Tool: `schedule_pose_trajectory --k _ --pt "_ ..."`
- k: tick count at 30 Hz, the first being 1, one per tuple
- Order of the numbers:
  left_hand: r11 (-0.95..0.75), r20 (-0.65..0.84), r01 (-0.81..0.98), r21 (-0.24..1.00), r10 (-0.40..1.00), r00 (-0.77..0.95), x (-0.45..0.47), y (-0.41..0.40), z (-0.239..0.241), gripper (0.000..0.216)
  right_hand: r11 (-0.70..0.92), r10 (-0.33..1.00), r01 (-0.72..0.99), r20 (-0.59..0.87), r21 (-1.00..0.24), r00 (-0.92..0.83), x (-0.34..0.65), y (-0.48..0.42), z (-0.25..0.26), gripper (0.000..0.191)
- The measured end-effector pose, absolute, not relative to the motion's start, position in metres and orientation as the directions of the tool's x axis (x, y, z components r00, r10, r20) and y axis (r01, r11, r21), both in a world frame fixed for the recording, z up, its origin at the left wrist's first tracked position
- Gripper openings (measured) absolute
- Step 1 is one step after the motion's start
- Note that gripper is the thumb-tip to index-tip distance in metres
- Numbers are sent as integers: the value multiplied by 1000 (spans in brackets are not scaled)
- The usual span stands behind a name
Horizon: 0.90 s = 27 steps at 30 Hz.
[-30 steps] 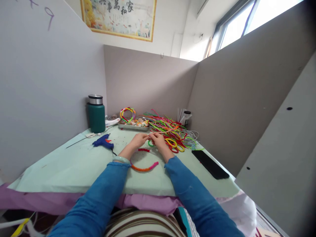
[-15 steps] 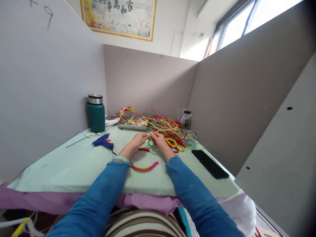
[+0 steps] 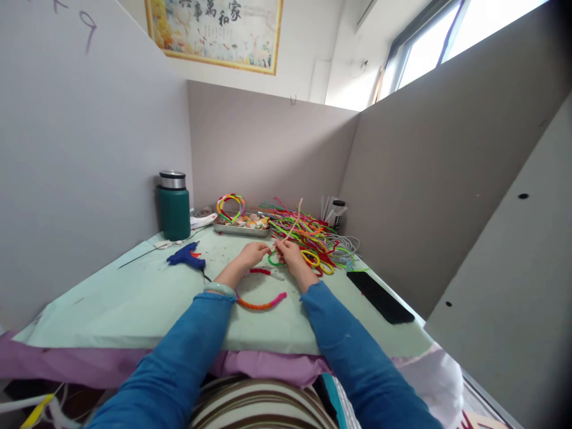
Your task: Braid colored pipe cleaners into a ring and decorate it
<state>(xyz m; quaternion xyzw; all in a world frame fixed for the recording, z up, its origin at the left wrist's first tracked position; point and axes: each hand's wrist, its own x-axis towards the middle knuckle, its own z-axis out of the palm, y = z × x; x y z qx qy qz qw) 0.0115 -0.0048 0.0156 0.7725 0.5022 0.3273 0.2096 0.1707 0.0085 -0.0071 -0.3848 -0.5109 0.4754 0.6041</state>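
Observation:
My right hand [image 3: 290,253] is closed around a pale pink pipe cleaner [image 3: 295,221], whose free end points up and away from me. Close by on its left, my left hand [image 3: 254,254] has its fingertips pinched together; what is between them is too small to make out. Under the hands lies a partly hidden green ring [image 3: 272,260]. Nearer to me a curved band [image 3: 259,306] wrapped in orange and pink rests on the table, its left end behind my left wrist. A short red piece [image 3: 260,271] lies between my wrists.
A blue glue gun [image 3: 186,255] and a green bottle [image 3: 174,205] stand left. Behind my hands are a metal tray [image 3: 243,231] of small pieces, a colourful wrapped hoop [image 3: 218,207] and a pipe cleaner heap [image 3: 308,229]. A black phone [image 3: 379,297] lies right. Grey partitions [image 3: 272,143] surround the table.
The pale pink pipe cleaner has swung from lying nearly flat towards the right to pointing upward. My fingertips have moved slightly apart; the table items have stayed put.

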Motion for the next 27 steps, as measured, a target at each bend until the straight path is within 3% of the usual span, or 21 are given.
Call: schedule_pose_trajectory --k 4,12,20,27 --pt "-441 307 636 633 897 317 13 -3 14 34 258 961 -131 269 -957 -72 163 6 -9 37" --pt "-382 245 581 719 921 302 9 -8 16 36 250 968 -181 246 -951 46 171 10 -7 37" --pt "-359 239 558 748 930 278 11 -13 19 35 267 957 -107 276 -958 -90 163 4 -7 35" --pt "-327 196 554 765 939 284 9 -11 15 35 270 961 -148 275 -951 -15 166 7 -7 34"
